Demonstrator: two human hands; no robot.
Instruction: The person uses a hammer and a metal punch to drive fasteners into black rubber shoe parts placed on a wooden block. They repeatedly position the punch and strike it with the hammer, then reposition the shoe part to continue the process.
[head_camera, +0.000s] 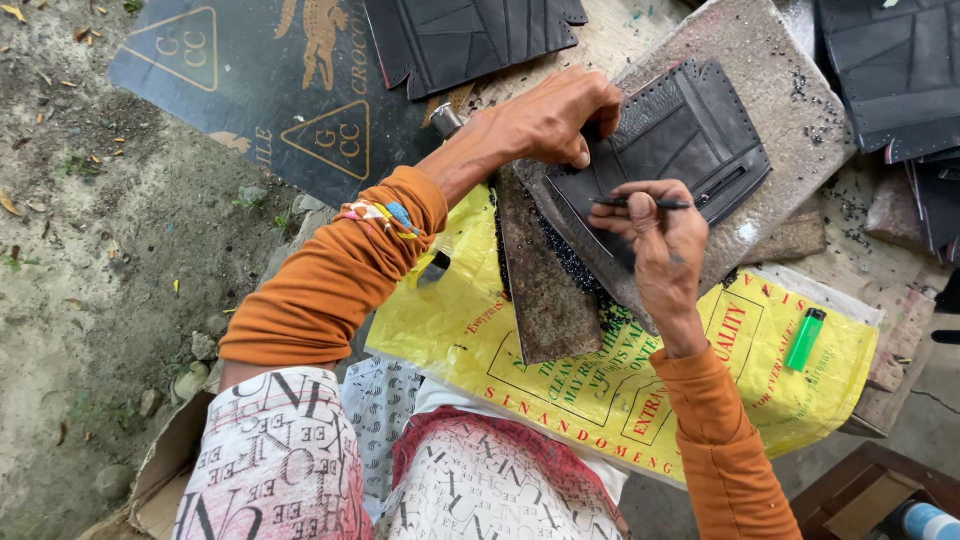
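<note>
A black leather wallet piece (690, 140) with punched holes along its edges lies on a rough grey stone slab (760, 60). My left hand (555, 115) presses down on the piece's left edge, fingers curled over it. My right hand (655, 235) holds a thin dark tool (640, 204) level over the piece's lower left corner. Both arms wear orange sleeves, and coloured bands circle my left wrist.
A rusty flat metal plate (545, 290) leans beside the slab on a yellow printed plastic bag (600, 380). A green lighter (805, 338) lies on the bag at right. More black leather pieces (470, 35) sit behind and at the far right (895, 70). Bare dirt ground lies to the left.
</note>
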